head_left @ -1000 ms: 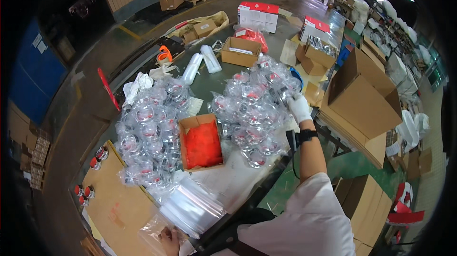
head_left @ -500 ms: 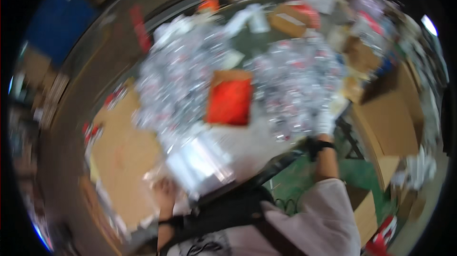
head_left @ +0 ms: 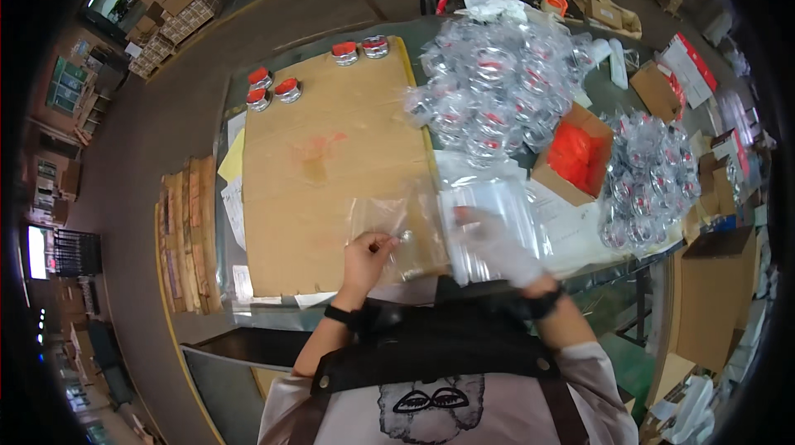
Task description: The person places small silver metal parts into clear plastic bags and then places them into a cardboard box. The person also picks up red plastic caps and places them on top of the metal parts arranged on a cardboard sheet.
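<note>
My bare left hand (head_left: 368,261) is closed, pinching the edge of a clear plastic bag (head_left: 421,238) above the front right part of a brown cardboard sheet (head_left: 290,188). The bag looks flat, and no product shows inside it. Over a stack of clear plastic bags (head_left: 520,211), just right of that bag, is my right hand (head_left: 503,253) in a white glove. Motion smears its fingers, so whether they grip anything is unclear. Several silver round pieces with red tops (head_left: 287,90) stand toward the far edge of the cardboard sheet.
A large heap of bagged round pieces (head_left: 497,72) lies at the back, with a smaller heap (head_left: 650,180) at right. Between them sits an open carton (head_left: 563,183) lined with red. Beyond the table's right side stands a big cardboard box (head_left: 712,296); wooden boards (head_left: 189,234) are at left.
My view has swung left, bringing the cardboard sheet to the middle. My right hand has come from the smaller heap to the bag stack. The left hand stays near the sheet's front.
</note>
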The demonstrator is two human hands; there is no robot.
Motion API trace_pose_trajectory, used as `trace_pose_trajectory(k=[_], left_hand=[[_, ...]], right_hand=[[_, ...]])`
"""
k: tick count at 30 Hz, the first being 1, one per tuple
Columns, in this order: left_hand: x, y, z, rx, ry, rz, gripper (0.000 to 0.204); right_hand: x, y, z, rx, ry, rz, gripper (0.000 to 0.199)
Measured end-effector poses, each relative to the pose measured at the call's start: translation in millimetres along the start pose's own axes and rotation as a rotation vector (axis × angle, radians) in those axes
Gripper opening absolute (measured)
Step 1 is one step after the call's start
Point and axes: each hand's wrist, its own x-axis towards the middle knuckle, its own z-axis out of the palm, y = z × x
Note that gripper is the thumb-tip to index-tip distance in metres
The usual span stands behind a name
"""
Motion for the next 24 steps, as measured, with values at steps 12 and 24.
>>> trace_pose_trajectory(k=[12,24], left_hand=[[-5.0,-37.4,-199.2,-0.635,0.105,-0.207,0.027],[-3.7,-75.2,-348.5,0.471,0.445,-0.155,0.023]], right_hand=[[150.5,-98.1,243.8,0.189,-0.324,0.039,0.027],[522.4,-57.2,275.6,-1.134,0.032,-0.696,0.028]])
